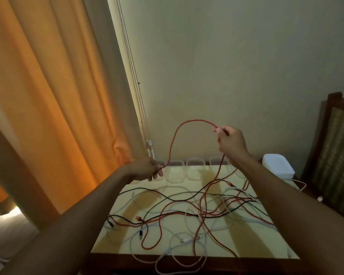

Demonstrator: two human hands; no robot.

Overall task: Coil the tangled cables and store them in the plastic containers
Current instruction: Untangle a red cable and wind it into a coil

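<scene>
Cables [187, 211] lie in a loose tangle of red, black and white across the pale yellow table [115, 241], some loops spilling over its near edge, and one red cable [197, 120] is lifted out of it in a high arch between the hands. The left hand [145, 168] pinches it low, just in front of the row of clear plastic containers [195, 169] at the far edge; the right hand [231, 141] has its fingers curled round it higher up, the rest trailing down into the heap. To do this step well, I judge, draw the red length free hand over hand, following it through each crossing rather than tugging, since so thin and limp a cord would likely cinch the black and white strands. Even loops small enough for the rounded tubs should sit best. White lids [277, 165] are stacked at the right
</scene>
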